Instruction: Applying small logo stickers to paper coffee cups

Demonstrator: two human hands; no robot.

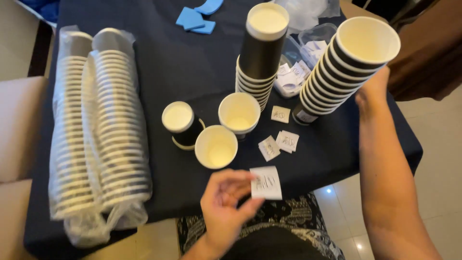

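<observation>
My left hand [225, 207] pinches a small white paper slip [266, 183] near the table's front edge. My right hand [373, 89] grips a tall, tilted stack of black-and-white paper cups [344, 70] at the right, mostly hidden behind it. Two open cups [239, 113] [216, 147] stand upright in the middle. Beside them is a cup turned upside down [179, 123]. Another cup stack [261, 53] stands behind, topped by an upside-down cup.
Two long sleeves of stacked cups in clear plastic [98, 130] lie at the left on the dark tablecloth [192, 62]. Several small paper slips [281, 139] lie near the cups. A clear container with slips [301, 67] and blue pieces [195, 17] sit at the back.
</observation>
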